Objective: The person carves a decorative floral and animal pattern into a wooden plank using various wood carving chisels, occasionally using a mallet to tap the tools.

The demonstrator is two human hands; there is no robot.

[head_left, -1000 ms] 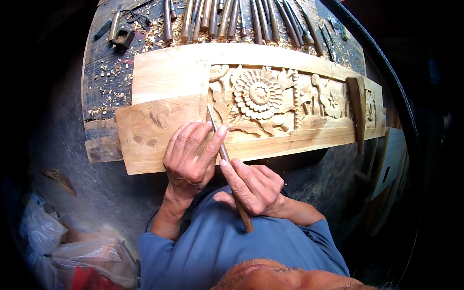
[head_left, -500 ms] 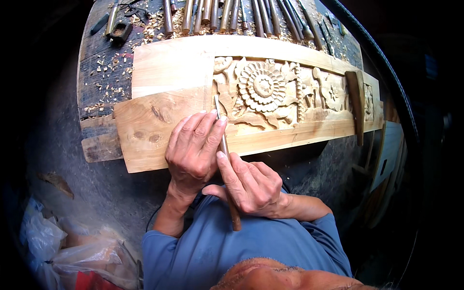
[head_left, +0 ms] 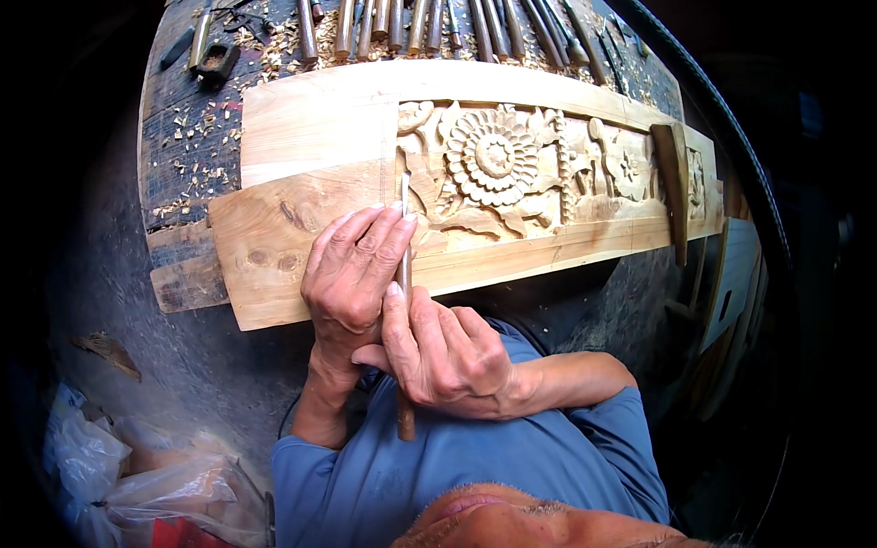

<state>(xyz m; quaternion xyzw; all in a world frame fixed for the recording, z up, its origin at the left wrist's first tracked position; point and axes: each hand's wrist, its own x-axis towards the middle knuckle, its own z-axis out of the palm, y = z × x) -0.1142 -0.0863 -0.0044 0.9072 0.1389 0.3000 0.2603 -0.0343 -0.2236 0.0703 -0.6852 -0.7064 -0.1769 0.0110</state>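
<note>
A long pale wooden panel lies across a dark workbench, with a carved flower and leaves in relief on its right half. My left hand rests on the panel's near edge, its fingers pressed against the metal blade of a chisel. My right hand wraps the chisel's wooden handle just below. The blade tip touches the left edge of the carved area. The handle end sticks out below my right hand.
Several chisels lie in a row along the bench's far edge among wood shavings. A dark wooden mallet lies across the panel at right. A small dark block sits far left. Plastic bags lie on the floor at lower left.
Both hands and the chisel have shifted slightly along the panel, with the blade tip staying at the left edge of the carving. The camera view has dipped a little.
</note>
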